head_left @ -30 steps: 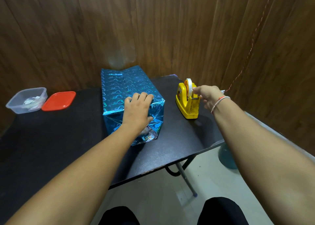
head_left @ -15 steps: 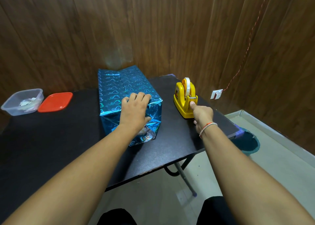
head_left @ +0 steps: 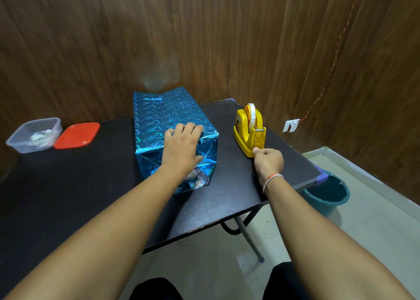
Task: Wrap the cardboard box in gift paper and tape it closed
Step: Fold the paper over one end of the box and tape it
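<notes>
The right hand [head_left: 269, 162] has its fingers [head_left: 258, 150] curled together in a pinch just below the cutter of the yellow tape dispenser [head_left: 248, 132]; they appear to hold a drawn length of clear tape, though the tape itself is too transparent to confirm. The left hand [head_left: 181, 148] lies flat, fingers straight and slightly spread, pressing on the near top edge of the box wrapped in blue gift paper [head_left: 156, 122], with the thumb hooked over the folded end flap beneath the palm. The box stands on the black bench [head_left: 91, 186] just left of the dispenser. Beyond the left hand, well apart, sit a clear container [head_left: 22, 140] and a red lid [head_left: 77, 135]. Risks: if the left hand lifts before tape is applied, the glossy end folds are likely to spring open; a pull off the cutter's line may drag the dispenser or tear the tape raggedly; the loose strip may curl and stick to itself.
</notes>
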